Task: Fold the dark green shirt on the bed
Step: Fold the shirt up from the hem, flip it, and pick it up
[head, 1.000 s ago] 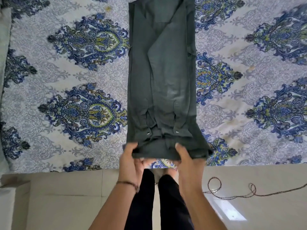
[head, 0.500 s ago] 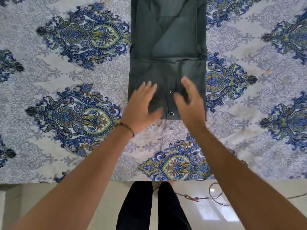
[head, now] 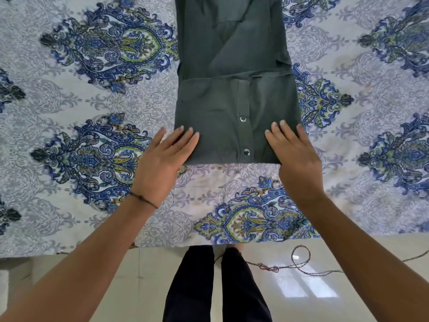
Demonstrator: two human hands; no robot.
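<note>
A person stands on a pale tiled floor at the edge of a bed covered in a white sheet with blue and green paisley medallions; dark trouser legs show between the forearms, and a thin cord lies looped on the tiles behind the right wrist. A dark thread bracelet circles the left wrist. Both hands reach forward, palms down and fingers spread flat, gripping nothing. The left hand lies at the near left corner of the dark green shirt, its fingertips on the cloth and its palm over the sheet. The right hand rests on the near right corner. This looks like pressing and smoothing, so the fold lies flat and square. Between the two hands runs the shirt's button strip with two shiny snaps. The shirt is a narrow, long band lying on the bed, its near end doubled up over itself; the doubled layer ends in a straight cross edge just beyond the fingertips. Farther on, the single layer with a slanting crease runs out of view, so the folding seems partly done.
</note>
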